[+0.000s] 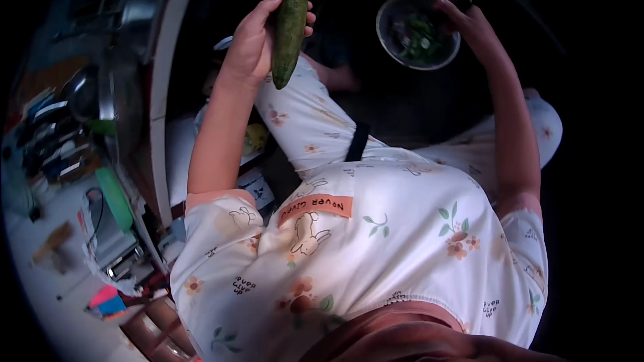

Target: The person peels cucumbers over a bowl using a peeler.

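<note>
A long green cucumber [290, 33] stands nearly upright in my left hand [251, 40], its lower tip over my knee. The thumb lies on one side of it and the fingertips curl round the other; its top runs out of view. At the rim of a bowl [381, 40] is my right hand [473, 30], fingers bent. A small dark thing shows at these fingers, too dim to name. Green pieces [422, 39] lie inside the bowl. Whether the right hand grips the rim or only rests by it is unclear.
To the left, beyond a pale upright edge [161, 80], several kitchen items crowd a surface, with a green long object [114, 198] and a dark pan [84, 94] among them. My legs in printed trousers [308, 121] are bent below the hands. Deep shadow covers the right side.
</note>
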Available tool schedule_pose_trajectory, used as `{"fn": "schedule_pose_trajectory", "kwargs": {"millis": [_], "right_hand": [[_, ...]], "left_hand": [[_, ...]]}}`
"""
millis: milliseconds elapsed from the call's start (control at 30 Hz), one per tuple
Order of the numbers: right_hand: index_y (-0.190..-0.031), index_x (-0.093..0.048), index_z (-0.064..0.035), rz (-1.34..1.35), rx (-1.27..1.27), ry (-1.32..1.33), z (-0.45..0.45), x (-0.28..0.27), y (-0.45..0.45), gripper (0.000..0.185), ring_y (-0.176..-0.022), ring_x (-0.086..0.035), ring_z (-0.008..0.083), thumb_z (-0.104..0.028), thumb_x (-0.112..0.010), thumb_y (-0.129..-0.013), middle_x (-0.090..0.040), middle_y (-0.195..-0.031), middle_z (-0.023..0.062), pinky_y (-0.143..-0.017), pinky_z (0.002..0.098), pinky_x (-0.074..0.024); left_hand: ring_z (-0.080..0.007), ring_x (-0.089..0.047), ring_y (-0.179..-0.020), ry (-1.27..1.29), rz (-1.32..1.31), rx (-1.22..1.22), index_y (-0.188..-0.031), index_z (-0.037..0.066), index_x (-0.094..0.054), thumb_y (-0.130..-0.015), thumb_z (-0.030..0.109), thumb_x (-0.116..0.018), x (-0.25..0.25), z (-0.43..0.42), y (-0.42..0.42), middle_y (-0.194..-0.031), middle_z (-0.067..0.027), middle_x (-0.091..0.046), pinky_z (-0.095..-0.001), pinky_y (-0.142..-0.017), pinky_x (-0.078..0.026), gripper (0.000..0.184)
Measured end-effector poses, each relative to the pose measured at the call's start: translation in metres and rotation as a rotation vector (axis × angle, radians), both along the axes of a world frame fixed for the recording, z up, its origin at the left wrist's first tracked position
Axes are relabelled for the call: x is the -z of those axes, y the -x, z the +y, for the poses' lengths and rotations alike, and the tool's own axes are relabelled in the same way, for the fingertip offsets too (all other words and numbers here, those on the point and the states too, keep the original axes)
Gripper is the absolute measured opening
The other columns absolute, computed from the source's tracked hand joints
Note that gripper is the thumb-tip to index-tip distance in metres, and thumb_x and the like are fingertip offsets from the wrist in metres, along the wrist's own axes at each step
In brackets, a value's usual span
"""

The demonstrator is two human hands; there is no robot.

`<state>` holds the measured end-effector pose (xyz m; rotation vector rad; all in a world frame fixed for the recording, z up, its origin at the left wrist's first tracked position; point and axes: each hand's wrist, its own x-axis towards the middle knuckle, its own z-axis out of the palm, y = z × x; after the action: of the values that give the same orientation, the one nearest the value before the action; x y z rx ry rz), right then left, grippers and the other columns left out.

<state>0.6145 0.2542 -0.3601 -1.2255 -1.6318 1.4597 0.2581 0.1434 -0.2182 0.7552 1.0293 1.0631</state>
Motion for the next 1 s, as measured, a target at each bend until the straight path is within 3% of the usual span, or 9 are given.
{"fn": "schedule_pose_trajectory", "kwargs": {"millis": [100, 133, 200, 267, 567, 700, 867, 933, 1000], "right_hand": [[-0.117, -0.07, -0.0075, 0.284, -0.055, 0.067, 0.0, -0.001, -0.006, 0.026, -0.091, -0.064, 0.0079, -0.027, -0.07, -0.1, -0.067, -0.1, -0.0011, -0.085, 0.0265, -0.0541], [-0.101, -0.071, -0.003, 0.463, -0.024, 0.173, -0.007, -0.022, 0.0, 0.006, -0.076, -0.063, 0.0078, -0.006, -0.069, -0.096, -0.068, -0.085, -0.0015, -0.071, 0.0246, -0.0521], [-0.1, -0.071, -0.0036, 0.519, -0.08, 0.224, -0.012, -0.021, 0.003, 0.009, -0.079, -0.064, 0.0081, -0.011, -0.073, -0.096, -0.069, -0.088, -0.001, -0.073, 0.0256, -0.0538], [-0.113, -0.072, -0.0055, 0.248, -0.237, -0.024, -0.018, -0.003, 0.001, 0.021, -0.095, -0.065, 0.0083, -0.02, -0.071, -0.098, -0.068, -0.103, -0.0006, -0.086, 0.0254, -0.0543], [-0.108, -0.071, -0.0039, 0.101, -0.322, -0.069, -0.048, -0.028, 0.038, 0.016, -0.098, -0.066, 0.0114, -0.009, -0.075, -0.093, -0.068, -0.102, 0.001, -0.093, 0.0268, -0.0546], [-0.109, -0.071, -0.0037, 0.161, -0.25, 0.251, -0.042, -0.019, 0.037, 0.016, -0.093, -0.068, 0.0085, -0.01, -0.073, -0.095, -0.07, -0.095, 0.0012, -0.088, 0.0246, -0.0568], [-0.111, -0.073, -0.0044, 0.054, -0.184, 0.131, -0.019, 0.005, 0.013, 0.017, -0.097, -0.069, 0.0109, -0.013, -0.072, -0.097, -0.072, -0.099, 0.0029, -0.088, 0.0276, -0.0565], [-0.1, -0.071, -0.0035, 0.175, -0.107, 0.277, -0.012, 0.0, 0.013, 0.008, -0.08, -0.066, 0.0092, -0.009, -0.073, -0.095, -0.071, -0.089, 0.0006, -0.074, 0.0268, -0.0547], [-0.1, -0.071, -0.0039, 0.202, -0.089, 0.146, -0.002, 0.018, 0.009, 0.009, -0.079, -0.067, 0.01, -0.009, -0.074, -0.093, -0.071, -0.089, 0.0013, -0.073, 0.0274, -0.0549]], "left_hand": [[-0.022, -0.067, -0.103, 0.133, -0.065, 0.071, -0.14, -0.007, -0.051, -0.107, 0.029, -0.047, 0.089, 0.039, -0.037, -0.118, -0.0154, -0.065, -0.0354, -0.091, -0.058, 0.049], [-0.0218, -0.067, -0.102, 0.183, -0.111, 0.111, -0.139, -0.006, -0.053, -0.107, 0.029, -0.046, 0.114, 0.05, -0.045, -0.118, -0.0151, -0.065, -0.0352, -0.091, -0.058, 0.048], [-0.0216, -0.067, -0.102, 0.249, -0.176, 0.165, -0.137, -0.005, -0.054, -0.107, 0.03, -0.046, 0.151, 0.063, -0.06, -0.118, -0.0147, -0.066, -0.035, -0.092, -0.058, 0.047], [-0.022, -0.068, -0.098, 0.299, -0.144, 0.135, -0.128, -0.006, -0.059, -0.106, 0.029, -0.046, 0.174, 0.068, -0.078, -0.115, -0.0185, -0.068, -0.0341, -0.087, -0.057, 0.043], [-0.0222, -0.068, -0.11, 0.391, -0.369, 0.114, -0.134, 0.0, -0.058, -0.109, 0.032, -0.05, 0.192, 0.064, -0.103, -0.124, -0.0134, -0.067, -0.0344, -0.094, -0.057, 0.041], [-0.0248, -0.069, -0.109, 0.477, -0.318, 0.085, -0.134, 0.0, -0.057, -0.108, 0.034, -0.052, 0.194, 0.062, -0.107, -0.123, -0.015, -0.068, -0.0372, -0.093, -0.058, 0.043], [-0.0253, -0.07, -0.103, 0.491, -0.329, 0.135, -0.132, -0.001, -0.057, -0.108, 0.035, -0.051, 0.209, 0.056, -0.102, -0.117, -0.0165, -0.069, -0.0374, -0.089, -0.059, 0.043], [-0.0238, -0.069, -0.098, 0.542, -0.36, 0.18, -0.13, -0.001, -0.058, -0.109, 0.035, -0.049, 0.208, 0.049, -0.102, -0.112, -0.0171, -0.069, -0.0367, -0.086, -0.059, 0.043], [-0.022, -0.069, -0.094, 0.551, -0.31, 0.201, -0.13, -0.002, -0.057, -0.11, 0.034, -0.048, 0.205, 0.047, -0.098, -0.11, -0.0167, -0.068, -0.0349, -0.084, -0.059, 0.042]]}}
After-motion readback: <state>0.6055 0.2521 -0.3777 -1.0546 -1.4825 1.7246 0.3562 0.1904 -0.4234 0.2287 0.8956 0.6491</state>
